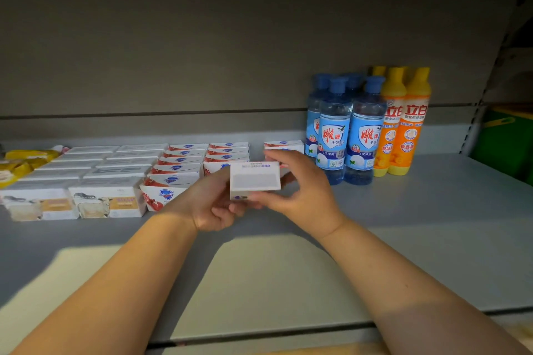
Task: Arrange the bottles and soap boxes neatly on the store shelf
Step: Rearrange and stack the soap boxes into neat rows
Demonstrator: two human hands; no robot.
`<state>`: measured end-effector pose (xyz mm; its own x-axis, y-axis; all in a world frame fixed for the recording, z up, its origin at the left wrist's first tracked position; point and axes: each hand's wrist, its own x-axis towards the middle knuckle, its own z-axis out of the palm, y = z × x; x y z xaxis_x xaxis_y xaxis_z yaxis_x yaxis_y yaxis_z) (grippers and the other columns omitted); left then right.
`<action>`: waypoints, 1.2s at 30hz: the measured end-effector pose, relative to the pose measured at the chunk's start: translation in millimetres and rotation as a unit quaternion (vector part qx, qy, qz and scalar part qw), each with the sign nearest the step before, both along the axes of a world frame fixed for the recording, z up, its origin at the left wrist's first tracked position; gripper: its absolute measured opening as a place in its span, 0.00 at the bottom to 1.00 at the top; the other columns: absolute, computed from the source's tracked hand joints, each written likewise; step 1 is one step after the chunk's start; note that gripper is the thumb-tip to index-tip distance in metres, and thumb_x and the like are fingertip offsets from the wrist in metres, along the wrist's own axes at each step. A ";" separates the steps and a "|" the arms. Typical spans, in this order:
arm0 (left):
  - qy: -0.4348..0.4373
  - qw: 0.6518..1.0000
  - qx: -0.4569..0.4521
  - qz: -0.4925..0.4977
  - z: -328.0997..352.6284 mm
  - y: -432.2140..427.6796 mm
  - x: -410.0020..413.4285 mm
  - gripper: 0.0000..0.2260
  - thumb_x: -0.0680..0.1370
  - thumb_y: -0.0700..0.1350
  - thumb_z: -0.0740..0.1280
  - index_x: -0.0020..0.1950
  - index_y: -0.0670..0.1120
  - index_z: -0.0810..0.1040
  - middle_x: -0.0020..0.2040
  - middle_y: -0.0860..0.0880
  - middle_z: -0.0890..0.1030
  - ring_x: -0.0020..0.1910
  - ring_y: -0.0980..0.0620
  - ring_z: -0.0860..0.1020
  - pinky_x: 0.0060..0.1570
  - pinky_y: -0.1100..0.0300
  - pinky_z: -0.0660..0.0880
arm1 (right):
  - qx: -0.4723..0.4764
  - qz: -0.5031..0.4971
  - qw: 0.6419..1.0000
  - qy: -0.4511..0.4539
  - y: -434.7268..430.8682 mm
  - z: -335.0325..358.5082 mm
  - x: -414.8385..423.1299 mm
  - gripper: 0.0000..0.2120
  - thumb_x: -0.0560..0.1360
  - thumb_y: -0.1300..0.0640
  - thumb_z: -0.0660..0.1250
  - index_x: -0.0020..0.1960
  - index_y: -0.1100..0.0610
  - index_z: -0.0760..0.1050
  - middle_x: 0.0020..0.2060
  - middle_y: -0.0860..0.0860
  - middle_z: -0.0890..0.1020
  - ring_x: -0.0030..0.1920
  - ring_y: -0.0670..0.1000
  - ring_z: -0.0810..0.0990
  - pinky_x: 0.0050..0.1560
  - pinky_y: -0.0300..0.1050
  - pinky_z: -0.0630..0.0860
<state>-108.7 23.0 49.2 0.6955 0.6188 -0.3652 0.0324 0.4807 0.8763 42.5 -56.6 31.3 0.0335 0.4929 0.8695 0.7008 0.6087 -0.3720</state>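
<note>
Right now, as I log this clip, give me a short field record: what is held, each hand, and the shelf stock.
held: white soap box, in both hands before the soap rows
left hand: grips its left end from below
right hand: pinches its right end
soap rows: Safeguard boxes centre, sheep-print boxes left
bottles: blue bottles and orange bottles, upright, at right
surface: grey shelf

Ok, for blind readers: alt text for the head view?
The left hand and right hand hold a white soap box over a grey shelf. Rows of soap boxes lie at left; blue bottles and orange bottles stand at right.
</note>
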 end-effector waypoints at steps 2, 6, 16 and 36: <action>0.041 0.997 0.009 -0.064 -5.4 0.3 1.8 0.24 0.80 0.50 0.54 0.33 0.45 0.84 0.31 0.42 0.79 0.17 0.59 0.65 0.12 0.73 0.56 | -0.084 0.049 0.989 0.114 -3.9 1.7 -8.3 0.23 0.58 0.48 0.77 0.51 0.41 0.76 0.44 0.34 0.79 0.46 0.40 0.78 0.42 0.36 0.76; 0.087 0.988 0.000 -0.130 -11.4 -4.8 10.4 0.24 0.76 0.55 0.56 0.31 0.42 0.81 0.30 0.42 0.79 0.15 0.59 0.66 0.12 0.73 0.56 | -0.107 0.066 0.978 0.166 -2.7 1.3 -12.8 0.13 0.60 0.44 0.75 0.41 0.41 0.76 0.39 0.38 0.82 0.41 0.41 0.80 0.40 0.41 0.78; 0.076 0.971 0.215 0.073 -11.6 -2.7 19.4 0.19 0.75 0.61 0.62 0.37 0.47 0.71 0.24 0.50 0.70 0.19 0.56 0.62 0.21 0.68 0.54 | -0.302 0.084 0.752 0.580 9.4 5.4 12.3 0.10 0.72 0.50 0.70 0.47 0.56 0.75 0.36 0.51 0.82 0.30 0.45 0.80 0.26 0.36 0.75; -0.053 0.975 0.202 0.079 -7.5 3.1 11.6 0.25 0.75 0.61 0.61 0.58 0.41 0.79 0.54 0.41 0.83 0.53 0.46 0.82 0.50 0.50 0.80 | -0.173 -0.098 0.980 -0.033 17.4 -17.7 13.8 0.42 0.62 0.57 0.76 0.72 0.44 0.63 0.51 0.45 0.66 0.58 0.50 0.66 0.53 0.24 0.57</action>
<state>-97.1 26.1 41.7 0.6001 0.7999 -0.0013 -0.1142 0.0872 0.9896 56.4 -39.2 13.6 0.1059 0.7477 0.6556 0.8207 0.3066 -0.4822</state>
